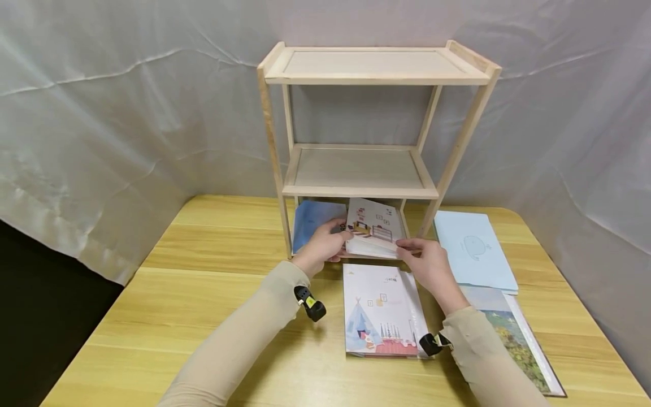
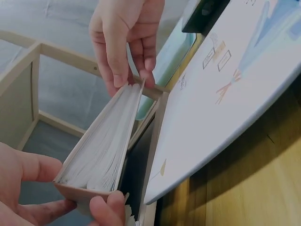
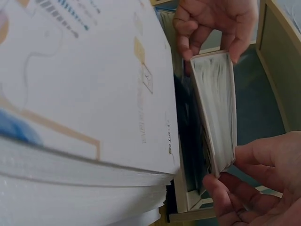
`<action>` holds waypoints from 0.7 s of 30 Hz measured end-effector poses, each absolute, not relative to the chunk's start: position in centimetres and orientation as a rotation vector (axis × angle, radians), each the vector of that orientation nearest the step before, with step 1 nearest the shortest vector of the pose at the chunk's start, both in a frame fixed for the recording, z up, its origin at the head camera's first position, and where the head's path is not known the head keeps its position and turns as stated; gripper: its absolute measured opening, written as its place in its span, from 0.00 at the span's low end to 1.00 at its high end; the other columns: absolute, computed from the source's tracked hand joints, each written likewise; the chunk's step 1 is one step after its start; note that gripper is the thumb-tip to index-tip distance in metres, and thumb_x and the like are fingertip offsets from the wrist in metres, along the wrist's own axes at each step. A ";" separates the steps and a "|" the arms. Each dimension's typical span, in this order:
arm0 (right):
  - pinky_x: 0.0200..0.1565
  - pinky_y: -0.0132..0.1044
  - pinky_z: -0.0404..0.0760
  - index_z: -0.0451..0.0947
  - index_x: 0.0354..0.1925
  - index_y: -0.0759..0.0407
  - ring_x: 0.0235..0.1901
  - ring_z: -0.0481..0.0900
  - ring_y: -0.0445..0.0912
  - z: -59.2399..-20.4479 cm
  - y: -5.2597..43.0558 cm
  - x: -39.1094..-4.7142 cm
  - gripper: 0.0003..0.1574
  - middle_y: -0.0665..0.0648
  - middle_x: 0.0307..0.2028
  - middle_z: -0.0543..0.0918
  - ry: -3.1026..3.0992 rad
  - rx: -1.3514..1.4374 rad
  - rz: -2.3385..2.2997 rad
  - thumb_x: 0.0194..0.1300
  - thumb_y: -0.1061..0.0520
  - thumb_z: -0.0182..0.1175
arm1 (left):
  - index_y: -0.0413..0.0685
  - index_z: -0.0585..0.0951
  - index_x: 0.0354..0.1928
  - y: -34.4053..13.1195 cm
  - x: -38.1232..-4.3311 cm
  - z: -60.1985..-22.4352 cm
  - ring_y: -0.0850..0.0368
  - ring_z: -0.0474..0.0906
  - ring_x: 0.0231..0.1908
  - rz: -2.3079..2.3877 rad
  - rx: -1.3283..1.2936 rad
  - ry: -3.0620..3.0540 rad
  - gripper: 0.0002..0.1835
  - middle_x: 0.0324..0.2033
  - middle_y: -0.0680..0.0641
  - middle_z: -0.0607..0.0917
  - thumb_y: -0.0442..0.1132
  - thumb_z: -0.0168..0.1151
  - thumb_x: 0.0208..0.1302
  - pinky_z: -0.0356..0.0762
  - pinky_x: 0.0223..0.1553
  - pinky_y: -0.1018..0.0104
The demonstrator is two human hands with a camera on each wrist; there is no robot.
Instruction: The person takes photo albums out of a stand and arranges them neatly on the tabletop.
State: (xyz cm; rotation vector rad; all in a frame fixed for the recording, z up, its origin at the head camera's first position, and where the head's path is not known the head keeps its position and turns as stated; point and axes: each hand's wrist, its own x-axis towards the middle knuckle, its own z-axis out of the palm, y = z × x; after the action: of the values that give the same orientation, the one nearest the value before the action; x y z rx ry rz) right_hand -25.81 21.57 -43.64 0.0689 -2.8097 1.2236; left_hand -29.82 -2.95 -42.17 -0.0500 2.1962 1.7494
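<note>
Low in the wooden rack (image 1: pixel 360 192), right of a blue book (image 1: pixel 316 225), our left grip (image 1: pixel 324 242) and right grip (image 1: pixel 429 263) pinch the white book (image 1: pixel 375 224) at both near corners, its long axis apparently running near-to-far.

Forearms (image 1: pixel 245 334) forward, right hand (image 1: pixel 429 263) in a thumb-and-finger pinch, left hand (image 1: pixel 322 243) apparently likewise.
</note>
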 end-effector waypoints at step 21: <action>0.40 0.36 0.85 0.86 0.62 0.62 0.48 0.87 0.56 -43.4 21.1 -25.7 0.21 0.66 0.55 0.90 -2.786 0.083 1.259 0.78 0.53 0.63 | 0.50 0.67 0.81 -3.4 -29.2 -42.1 0.55 0.83 0.38 1.939 -0.029 2.145 0.32 0.60 0.36 0.84 0.37 0.59 0.78 0.89 0.48 0.59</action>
State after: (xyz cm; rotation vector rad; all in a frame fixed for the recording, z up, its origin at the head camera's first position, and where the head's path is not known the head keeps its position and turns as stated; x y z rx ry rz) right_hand -25.73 21.09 -43.44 0.0828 -2.7863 1.2591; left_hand -29.15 -3.44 -42.10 -0.0290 2.1454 1.9393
